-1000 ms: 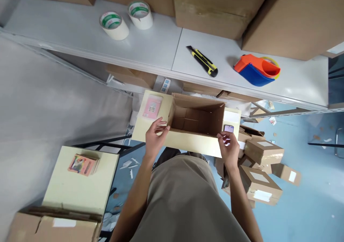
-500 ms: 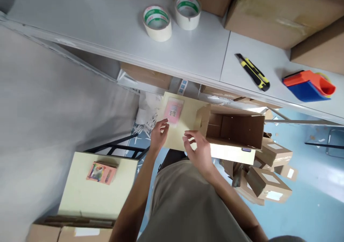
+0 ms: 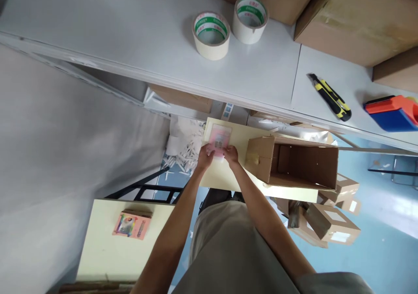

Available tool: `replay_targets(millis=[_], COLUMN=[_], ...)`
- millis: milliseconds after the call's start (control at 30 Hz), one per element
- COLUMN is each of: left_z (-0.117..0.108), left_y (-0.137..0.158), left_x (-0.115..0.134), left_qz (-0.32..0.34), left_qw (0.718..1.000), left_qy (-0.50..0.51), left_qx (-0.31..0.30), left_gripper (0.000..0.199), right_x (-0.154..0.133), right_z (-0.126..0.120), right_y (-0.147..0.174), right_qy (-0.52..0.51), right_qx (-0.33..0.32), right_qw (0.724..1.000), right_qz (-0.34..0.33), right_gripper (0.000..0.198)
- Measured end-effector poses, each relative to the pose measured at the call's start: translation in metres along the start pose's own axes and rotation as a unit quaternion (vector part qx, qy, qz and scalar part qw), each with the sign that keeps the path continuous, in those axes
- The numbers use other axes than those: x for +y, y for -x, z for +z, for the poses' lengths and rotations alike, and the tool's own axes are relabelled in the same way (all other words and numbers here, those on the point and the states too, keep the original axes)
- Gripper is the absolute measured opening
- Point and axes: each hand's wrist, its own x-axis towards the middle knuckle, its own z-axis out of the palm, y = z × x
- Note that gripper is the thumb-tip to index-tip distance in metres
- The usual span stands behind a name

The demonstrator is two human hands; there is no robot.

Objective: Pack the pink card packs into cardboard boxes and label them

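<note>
A flat pink packet [image 3: 220, 136], apparently in a clear sleeve, lies on the cream tabletop [image 3: 218, 176]. My left hand [image 3: 205, 156] has its fingers closed on the packet's near left corner. At the near right corner my right hand [image 3: 231, 153] pinches the edge. The middle and far part of the packet stay uncovered, but its print is too blurred to read. Just right of my right hand, an open cardboard box [image 3: 261, 157] lies on its side on the same tabletop, with no contents visible inside.
Two tape rolls [image 3: 211, 50], a yellow-black box cutter [image 3: 330, 97] and an orange-blue tape dispenser [image 3: 392, 113] rest on the grey shelf [image 3: 130, 37]. Pink booklets [image 3: 133, 225] lie on another cream table at lower left. Several cartons [image 3: 329, 222] are piled on the floor at right.
My right hand has moved from in front of the box to the packet's right edge. My left hand has closed on its left corner. The whole view has shifted slightly.
</note>
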Motion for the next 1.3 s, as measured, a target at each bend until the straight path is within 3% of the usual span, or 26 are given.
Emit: replay_targets(millis=[233, 333, 433, 600, 733, 800, 967, 1100, 1200, 1300], left_z=[-0.001, -0.007, -0.023, -0.068, -0.093, -0.094, -0.06, -0.014, 0.02, 0.054], left_y=[0.016, 0.026, 0.037, 0.06, 0.093, 0.114, 0.16, 0.185, 0.197, 0.201], left_x=[0.002, 0.011, 0.022, 0.064, 0.125, 0.158, 0.239, 0.293, 0.323, 0.343], left_qz=[-0.015, -0.017, -0.016, -0.029, -0.005, 0.036, 0.117, 0.193, 0.28, 0.356], left_qw=[0.999, 0.999, 0.998, 0.964, 0.931, 0.929, 0.953, 0.963, 0.945, 0.908], left_qy=[0.038, 0.048, 0.068, 0.258, 0.353, 0.344, 0.168, 0.026, -0.071, -0.176], left_qx=[-0.002, -0.002, 0.013, 0.049, -0.091, -0.132, -0.224, -0.186, -0.151, -0.134], left_gripper=[0.034, 0.028, 0.035, 0.067, 0.091, 0.085, 0.069, 0.053, 0.044, 0.035], right_x=[-0.01, -0.024, -0.041, -0.066, -0.074, -0.07, -0.042, -0.011, 0.016, 0.048], right_z=[0.006, 0.003, -0.008, -0.064, -0.131, -0.162, -0.219, -0.26, -0.296, -0.334], right_y=[0.011, 0.031, 0.064, 0.142, 0.198, 0.213, 0.218, 0.206, 0.194, 0.18], right_qy=[0.007, -0.001, -0.009, -0.077, -0.169, -0.219, -0.31, -0.329, -0.323, -0.314], right_qx=[0.02, 0.019, 0.009, -0.028, -0.046, -0.036, 0.032, 0.06, 0.081, 0.112], right_qw=[0.997, 0.999, 1.0, 0.989, 0.969, 0.955, 0.927, 0.92, 0.924, 0.931], right_qz=[0.072, 0.049, -0.018, -0.123, -0.176, -0.199, -0.209, -0.205, -0.188, -0.146], right_gripper=[0.009, 0.007, 0.007, 0.012, 0.023, 0.026, 0.038, 0.045, 0.048, 0.068])
